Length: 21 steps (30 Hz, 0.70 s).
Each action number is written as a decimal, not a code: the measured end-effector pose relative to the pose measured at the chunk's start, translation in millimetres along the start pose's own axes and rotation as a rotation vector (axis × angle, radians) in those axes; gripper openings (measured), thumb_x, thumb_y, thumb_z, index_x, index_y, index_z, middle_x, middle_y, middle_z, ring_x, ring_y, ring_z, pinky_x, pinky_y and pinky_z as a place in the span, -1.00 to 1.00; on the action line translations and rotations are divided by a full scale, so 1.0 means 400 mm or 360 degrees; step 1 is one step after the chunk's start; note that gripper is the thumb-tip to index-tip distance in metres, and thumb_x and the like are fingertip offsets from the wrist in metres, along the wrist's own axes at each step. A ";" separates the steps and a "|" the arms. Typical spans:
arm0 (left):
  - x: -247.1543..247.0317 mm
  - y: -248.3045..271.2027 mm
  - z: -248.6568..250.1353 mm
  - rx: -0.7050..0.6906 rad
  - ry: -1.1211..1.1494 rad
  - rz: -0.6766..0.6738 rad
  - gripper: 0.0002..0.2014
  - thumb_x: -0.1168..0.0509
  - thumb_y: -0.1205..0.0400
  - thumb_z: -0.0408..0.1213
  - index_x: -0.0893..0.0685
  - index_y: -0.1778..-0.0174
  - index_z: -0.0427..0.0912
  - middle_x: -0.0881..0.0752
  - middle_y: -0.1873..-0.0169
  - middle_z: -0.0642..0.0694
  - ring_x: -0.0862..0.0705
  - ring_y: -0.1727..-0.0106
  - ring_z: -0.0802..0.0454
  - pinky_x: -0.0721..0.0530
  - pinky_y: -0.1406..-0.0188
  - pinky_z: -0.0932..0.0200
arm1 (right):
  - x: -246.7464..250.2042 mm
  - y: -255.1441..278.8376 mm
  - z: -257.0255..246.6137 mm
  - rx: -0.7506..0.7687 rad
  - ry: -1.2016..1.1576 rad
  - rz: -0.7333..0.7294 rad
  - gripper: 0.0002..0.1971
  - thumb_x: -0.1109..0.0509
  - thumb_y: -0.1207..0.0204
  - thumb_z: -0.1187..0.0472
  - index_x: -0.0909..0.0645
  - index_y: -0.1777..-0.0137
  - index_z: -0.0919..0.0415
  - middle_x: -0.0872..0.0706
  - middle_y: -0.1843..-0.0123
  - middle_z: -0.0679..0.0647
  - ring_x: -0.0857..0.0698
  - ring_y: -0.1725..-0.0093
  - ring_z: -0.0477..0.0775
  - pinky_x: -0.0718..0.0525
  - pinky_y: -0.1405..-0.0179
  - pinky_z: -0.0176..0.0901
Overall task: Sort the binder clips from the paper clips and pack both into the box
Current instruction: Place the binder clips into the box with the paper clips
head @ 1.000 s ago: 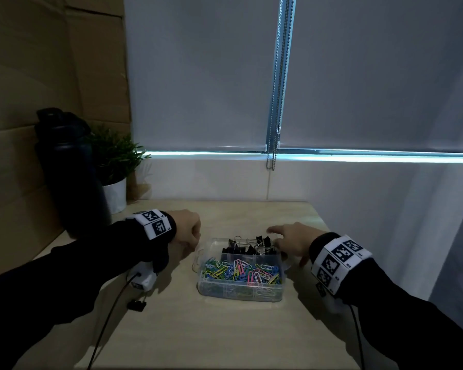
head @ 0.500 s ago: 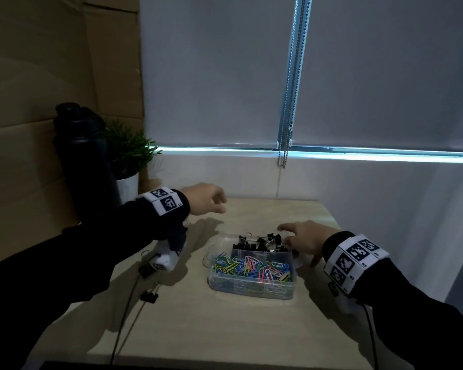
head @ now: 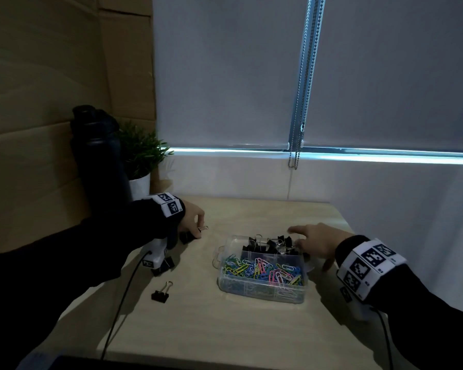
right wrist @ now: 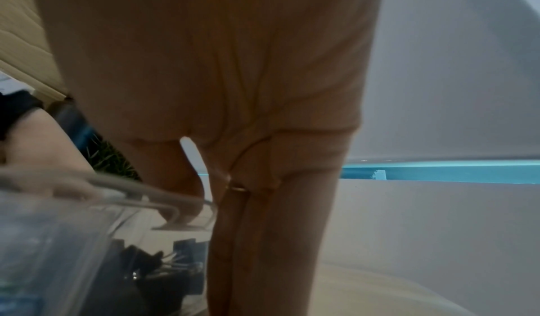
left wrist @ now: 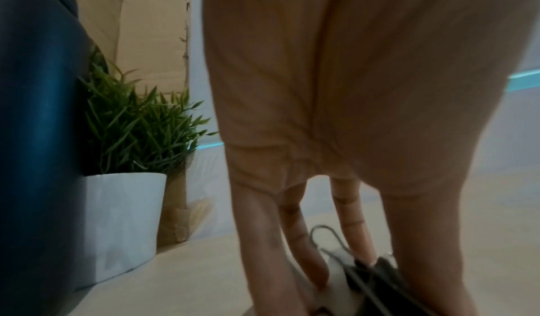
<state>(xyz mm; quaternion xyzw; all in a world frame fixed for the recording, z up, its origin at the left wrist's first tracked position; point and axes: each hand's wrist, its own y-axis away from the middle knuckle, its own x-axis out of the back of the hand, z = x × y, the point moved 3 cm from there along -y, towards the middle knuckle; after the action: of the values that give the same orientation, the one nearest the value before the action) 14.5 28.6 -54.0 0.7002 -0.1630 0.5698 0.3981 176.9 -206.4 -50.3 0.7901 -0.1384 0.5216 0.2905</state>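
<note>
From the head camera we see the left hand [head: 191, 218], lowered to the table since half a second ago, pinching a black binder clip [head: 189, 236]; the clear plastic box [head: 262, 288] sits under the right hand [head: 314, 243], whose straight fingers touch its rim. In the left wrist view fingers [left wrist: 358, 233] close on wire handles. In the right wrist view fingers [right wrist: 263, 240] press the box's transparent wall [right wrist: 58, 240].

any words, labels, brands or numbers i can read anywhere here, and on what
No text is legible in any view.
Left wristband: black-and-white square marker patterns only; tiny print beside them is too small to read.
Right wristband: the same markers, with small unreadable characters at their edges.
White wrist camera housing: a dark mark, too blurred to read.
Black bottle: no label visible.
</note>
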 end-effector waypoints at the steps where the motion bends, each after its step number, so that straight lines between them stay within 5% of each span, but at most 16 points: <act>1: -0.002 -0.005 0.008 -0.0020 -0.0037 -0.0005 -0.73 -0.43 -0.55 -0.11 -0.52 -0.04 -0.08 -0.63 -0.14 -0.09 -0.52 0.07 0.04 -0.38 0.52 0.38 | 0.000 0.000 0.000 0.0004 -0.0001 -0.0002 -0.52 -0.08 -0.71 0.17 -0.21 -0.63 -0.03 -0.54 -0.49 0.22 -0.59 -0.39 0.20 -0.58 -0.38 0.07; 3: -0.009 -0.019 0.025 -0.0068 -0.0094 -0.0018 -0.76 -0.42 -0.55 -0.18 -0.49 0.00 -0.08 -0.65 -0.21 -0.14 -0.51 0.05 0.03 -0.37 0.48 0.38 | 0.000 0.000 -0.001 0.0006 0.0012 -0.0002 -0.52 -0.07 -0.71 0.16 -0.21 -0.63 -0.03 -0.53 -0.50 0.21 -0.59 -0.39 0.19 -0.58 -0.38 0.06; 7: -0.019 -0.033 0.062 -0.0139 -0.0137 -0.0040 -0.75 -0.35 -0.61 -0.11 -0.54 -0.09 -0.15 -0.59 -0.02 -0.16 -0.49 0.09 -0.03 -0.42 0.46 0.27 | 0.000 -0.001 0.000 0.0014 0.0028 0.0014 -0.52 -0.07 -0.72 0.16 -0.22 -0.63 -0.04 -0.49 -0.53 0.20 -0.58 -0.40 0.19 -0.57 -0.38 0.06; 9: -0.022 -0.031 0.080 -0.0202 -0.0051 -0.0059 -0.69 -0.34 -0.64 -0.17 -0.53 -0.23 -0.23 -0.60 0.02 -0.15 -0.50 0.24 -0.02 -0.40 0.67 0.45 | 0.000 -0.001 0.001 0.0021 0.0042 0.0012 -0.52 -0.07 -0.72 0.15 -0.21 -0.63 -0.04 -0.49 -0.53 0.20 -0.58 -0.39 0.20 -0.58 -0.37 0.06; 11: -0.023 -0.025 0.093 -0.0272 -0.0014 -0.0067 -0.81 -0.31 -0.65 -0.29 -0.48 -0.14 -0.15 -0.56 0.23 0.00 -0.43 0.41 0.13 -0.29 0.80 0.54 | 0.001 -0.002 0.002 0.0034 0.0051 0.0013 -0.52 -0.06 -0.72 0.16 -0.21 -0.64 -0.03 -0.48 -0.53 0.20 -0.59 -0.38 0.20 -0.58 -0.38 0.06; 14: -0.022 -0.028 0.101 -0.0320 -0.0041 -0.0061 -0.83 -0.32 -0.62 -0.32 -0.44 -0.01 -0.09 -0.48 0.38 0.13 -0.42 0.42 0.15 -0.42 0.56 0.50 | -0.001 -0.005 0.005 0.0045 0.0036 0.0012 -0.52 -0.06 -0.72 0.15 -0.22 -0.63 -0.04 -0.49 -0.53 0.21 -0.61 -0.36 0.19 -0.62 -0.33 0.02; 17: -0.024 -0.036 0.098 -0.0304 -0.0005 -0.0067 -0.83 -0.37 -0.54 -0.30 -0.51 0.09 0.00 -0.53 0.36 0.13 -0.53 0.23 0.00 -0.62 0.10 0.06 | -0.001 -0.012 0.008 0.0056 0.0082 0.0038 -0.53 -0.07 -0.72 0.13 -0.23 -0.63 -0.04 -0.49 -0.53 0.20 -0.59 -0.38 0.18 -0.58 -0.29 -0.08; 21: -0.016 -0.029 0.100 -0.0325 -0.0010 -0.0050 -0.78 -0.40 -0.48 -0.26 -0.51 0.27 0.15 -0.62 0.34 0.11 -0.63 0.17 -0.07 -0.69 -0.02 -0.10 | -0.004 -0.017 0.012 0.0051 0.0083 0.0043 -0.53 -0.08 -0.71 0.12 -0.25 -0.62 -0.04 -0.50 -0.52 0.18 -0.58 -0.41 0.17 -0.54 -0.37 -0.06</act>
<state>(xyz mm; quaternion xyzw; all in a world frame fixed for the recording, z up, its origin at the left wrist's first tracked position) 47.2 4.9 -65.5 0.6603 -0.2104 0.5416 0.4758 183.4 -203.8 -55.2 0.7789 -0.1330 0.5481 0.2743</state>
